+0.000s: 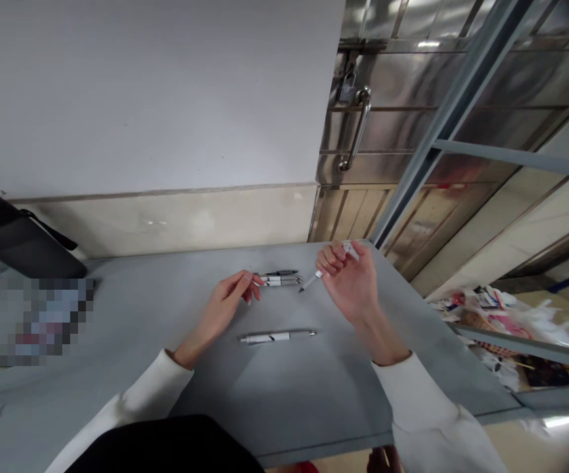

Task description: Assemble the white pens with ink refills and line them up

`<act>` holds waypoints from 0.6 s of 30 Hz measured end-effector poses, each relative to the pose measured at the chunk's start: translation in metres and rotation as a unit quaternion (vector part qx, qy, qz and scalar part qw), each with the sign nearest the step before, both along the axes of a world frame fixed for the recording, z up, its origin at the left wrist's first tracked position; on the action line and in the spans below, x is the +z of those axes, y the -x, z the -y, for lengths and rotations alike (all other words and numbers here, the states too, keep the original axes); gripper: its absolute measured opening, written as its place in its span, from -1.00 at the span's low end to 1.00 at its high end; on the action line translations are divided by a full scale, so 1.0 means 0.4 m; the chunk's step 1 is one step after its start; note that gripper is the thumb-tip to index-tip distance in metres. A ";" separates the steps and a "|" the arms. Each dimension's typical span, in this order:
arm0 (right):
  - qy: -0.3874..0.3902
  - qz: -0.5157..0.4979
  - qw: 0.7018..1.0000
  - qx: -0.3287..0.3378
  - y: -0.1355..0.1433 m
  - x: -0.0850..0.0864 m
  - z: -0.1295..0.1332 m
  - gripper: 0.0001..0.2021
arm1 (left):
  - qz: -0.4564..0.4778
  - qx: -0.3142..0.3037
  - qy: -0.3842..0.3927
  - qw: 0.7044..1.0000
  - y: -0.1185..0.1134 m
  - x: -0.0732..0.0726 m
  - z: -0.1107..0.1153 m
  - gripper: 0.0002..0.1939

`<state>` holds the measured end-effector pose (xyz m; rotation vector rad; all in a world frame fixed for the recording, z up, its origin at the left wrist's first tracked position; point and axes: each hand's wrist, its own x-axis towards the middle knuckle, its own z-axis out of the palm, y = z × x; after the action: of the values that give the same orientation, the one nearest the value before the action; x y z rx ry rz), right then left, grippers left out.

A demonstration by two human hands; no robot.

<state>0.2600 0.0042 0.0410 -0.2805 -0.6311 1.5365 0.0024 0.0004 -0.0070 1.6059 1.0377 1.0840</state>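
Observation:
My right hand [348, 276] is raised over the right part of the grey table, its fingers closed around a white pen [313, 281]. That pen slants with its dark tip down to the left. My left hand [231, 297] is at the left ends of a white pen [280, 281] and a dark pen [280, 272], which lie side by side. Its fingers are loosely bent and slightly apart; they cover the pens' left ends, and whether they touch them I cannot tell. Nearer to me, another white pen [278, 337] with a black mark lies crosswise, apart from both hands.
The grey table [166, 282] meets a wall at the back. A black case [28, 236] stands at the far left, beside a blurred-out item [52, 322]. On the right are a metal frame post [432, 151], a padlocked steel door [393, 85] and a shelf with bags [525, 322].

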 end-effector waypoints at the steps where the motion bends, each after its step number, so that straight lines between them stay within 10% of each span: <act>1: 0.001 -0.002 1.000 0.002 0.001 0.000 0.001 -0.61 | 0.002 0.001 0.001 1.000 0.000 -0.001 0.000 -0.57; 18: 0.009 0.014 1.000 -0.018 0.009 0.003 0.006 -0.64 | -0.107 0.028 -0.009 0.994 0.007 0.007 0.003 -0.52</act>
<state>0.2563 0.0020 0.0423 -0.3252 -0.6318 1.5074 -0.0005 -0.0010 -0.0044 1.7445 1.2239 0.9749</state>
